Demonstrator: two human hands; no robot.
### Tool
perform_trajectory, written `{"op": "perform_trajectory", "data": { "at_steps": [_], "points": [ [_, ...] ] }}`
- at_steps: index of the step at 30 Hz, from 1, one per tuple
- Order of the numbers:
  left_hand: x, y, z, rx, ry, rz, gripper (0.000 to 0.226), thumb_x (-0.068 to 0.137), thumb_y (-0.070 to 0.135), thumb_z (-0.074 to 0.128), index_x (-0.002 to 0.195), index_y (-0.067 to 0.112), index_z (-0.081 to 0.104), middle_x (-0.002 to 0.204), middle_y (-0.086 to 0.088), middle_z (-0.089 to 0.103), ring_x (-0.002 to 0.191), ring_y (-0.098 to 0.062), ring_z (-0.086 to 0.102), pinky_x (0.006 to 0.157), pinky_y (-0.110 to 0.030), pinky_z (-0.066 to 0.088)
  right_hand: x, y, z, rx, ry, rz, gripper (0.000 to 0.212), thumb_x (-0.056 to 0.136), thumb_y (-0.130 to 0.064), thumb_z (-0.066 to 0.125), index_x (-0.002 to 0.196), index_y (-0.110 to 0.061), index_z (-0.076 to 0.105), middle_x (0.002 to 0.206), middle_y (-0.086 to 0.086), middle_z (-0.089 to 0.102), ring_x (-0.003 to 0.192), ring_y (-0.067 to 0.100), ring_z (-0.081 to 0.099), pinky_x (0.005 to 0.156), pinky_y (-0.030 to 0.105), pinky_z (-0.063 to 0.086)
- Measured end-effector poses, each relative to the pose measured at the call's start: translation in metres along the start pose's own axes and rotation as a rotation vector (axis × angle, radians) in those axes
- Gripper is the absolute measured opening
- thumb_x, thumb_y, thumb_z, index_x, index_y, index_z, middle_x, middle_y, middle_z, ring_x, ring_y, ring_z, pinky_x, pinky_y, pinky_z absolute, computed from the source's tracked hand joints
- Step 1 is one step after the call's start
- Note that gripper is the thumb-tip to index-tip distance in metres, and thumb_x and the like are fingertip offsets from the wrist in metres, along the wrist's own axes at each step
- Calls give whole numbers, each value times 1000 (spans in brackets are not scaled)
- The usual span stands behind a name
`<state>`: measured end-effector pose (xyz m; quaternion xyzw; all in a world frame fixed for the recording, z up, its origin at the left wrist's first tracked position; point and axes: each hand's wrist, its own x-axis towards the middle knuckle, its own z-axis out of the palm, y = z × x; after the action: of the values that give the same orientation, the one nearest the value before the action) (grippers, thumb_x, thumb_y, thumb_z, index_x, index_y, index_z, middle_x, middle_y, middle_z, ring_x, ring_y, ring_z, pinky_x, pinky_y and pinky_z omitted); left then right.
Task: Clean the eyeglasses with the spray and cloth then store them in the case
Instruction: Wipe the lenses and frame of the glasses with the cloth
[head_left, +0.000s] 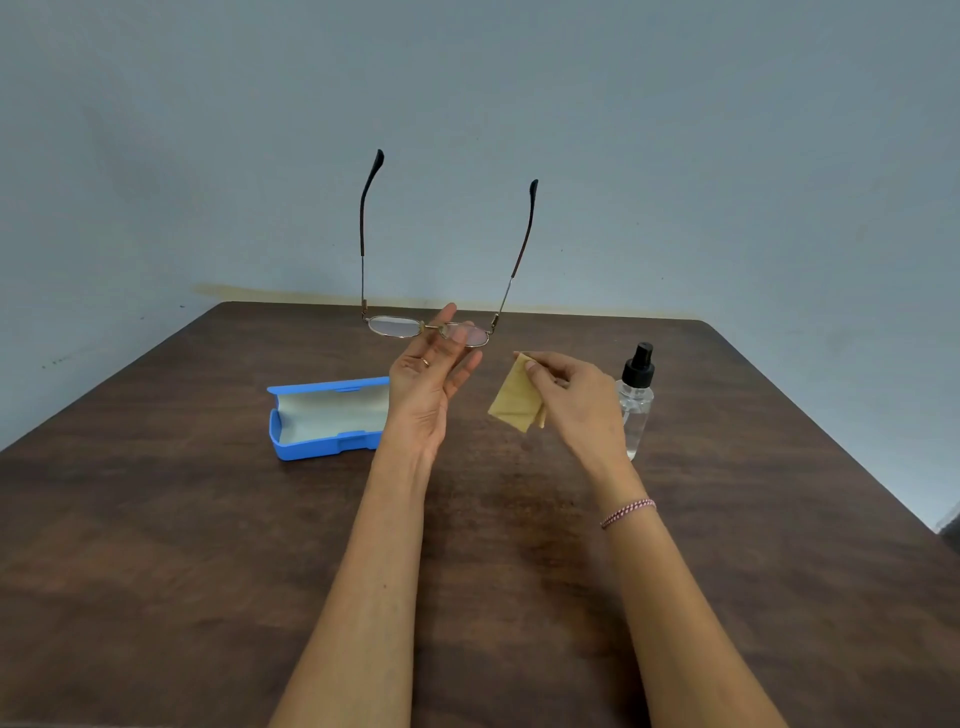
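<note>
My left hand (431, 374) holds the gold-rimmed eyeglasses (395, 326) by the bridge, above the table, lenses down and both temple arms pointing up and away. My right hand (576, 400) pinches a folded yellow cloth (514, 400) just right of the glasses, not touching them. A blue glasses case (311, 447) lies open on the table to the left, partly hidden behind my left hand. A clear spray bottle (638, 400) with a black nozzle stands upright behind my right hand.
The dark wooden table (208, 545) reaches back to a plain grey wall (675, 156). Its right edge runs diagonally at the far right.
</note>
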<state>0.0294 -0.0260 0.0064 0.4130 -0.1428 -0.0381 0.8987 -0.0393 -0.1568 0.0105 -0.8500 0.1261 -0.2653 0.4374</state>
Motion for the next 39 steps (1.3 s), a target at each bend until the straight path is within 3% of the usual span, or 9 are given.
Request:
{"op": "perform_trajectory", "data": {
  "at_steps": [4, 9, 14, 17, 20, 23, 33, 36, 39],
  "points": [
    [-1, 0, 0, 7, -17, 2, 25, 87, 5, 59, 109, 16, 64, 88, 1, 73, 88, -13, 69, 73, -21, 55, 5, 6, 2, 133, 41, 101, 27, 92, -32, 51, 112, -27, 68, 104, -3, 70, 95, 15, 64, 76, 35, 55],
    [-3, -1, 2, 28, -54, -25, 23, 88, 4, 58, 107, 15, 65, 91, -2, 71, 88, -13, 68, 74, -22, 56, 2, 1, 5, 721, 7, 389, 21, 99, -14, 43, 109, -4, 58, 104, 14, 62, 86, 28, 66, 58, 28, 59],
    [-3, -3, 2, 33, -93, -67, 22, 87, 5, 58, 105, 15, 66, 91, -3, 73, 88, -13, 69, 74, -23, 56, 2, -8, 4, 1294, 88, 454, 18, 101, -16, 38, 99, -5, 53, 101, 15, 59, 85, 23, 63, 71, 32, 56],
    [-4, -5, 2, 43, -109, -84, 21, 87, 5, 59, 104, 15, 66, 88, -1, 74, 88, -13, 68, 72, -22, 56, 4, -9, 3, 1516, 64, 437, 35, 101, -29, 33, 116, -1, 49, 117, 17, 57, 105, 30, 59, 79, 37, 52],
    [-5, -7, 4, 51, -119, -104, 22, 86, 5, 60, 105, 13, 65, 89, -1, 74, 92, -16, 67, 71, -22, 56, 5, -9, 4, 1543, 4, 381, 41, 102, -34, 29, 120, -2, 46, 129, 20, 50, 121, 35, 50, 93, 42, 46],
    [-5, -8, 5, 59, -108, -108, 23, 83, 6, 63, 105, 12, 65, 90, 0, 74, 97, -20, 64, 71, -22, 56, 3, -11, 3, 1573, -42, 352, 34, 103, -27, 28, 113, -4, 49, 128, 20, 52, 120, 35, 50, 98, 42, 44],
    [-6, -11, 8, 62, -85, -116, 25, 80, 9, 65, 105, 12, 66, 94, -4, 72, 97, -21, 66, 74, -24, 56, 5, -10, 3, 1350, -50, 208, 19, 93, 5, 45, 104, -5, 57, 98, 10, 65, 87, 16, 65, 84, 29, 53],
    [-6, -12, 9, 68, -94, -114, 22, 82, 8, 64, 103, 12, 66, 96, -5, 70, 94, -21, 66, 72, -23, 56, 6, -8, 5, 1253, -24, 157, 33, 87, 9, 52, 119, -1, 54, 93, 5, 69, 85, 12, 67, 82, 26, 54],
    [-6, -13, 9, 80, -107, -113, 20, 82, 8, 64, 101, 12, 67, 95, -1, 70, 92, -19, 66, 71, -24, 56, 6, -6, 8, 1021, 62, 134, 35, 84, 5, 60, 119, 3, 57, 93, 6, 69, 92, 16, 67, 88, 31, 54]
  ]
}}
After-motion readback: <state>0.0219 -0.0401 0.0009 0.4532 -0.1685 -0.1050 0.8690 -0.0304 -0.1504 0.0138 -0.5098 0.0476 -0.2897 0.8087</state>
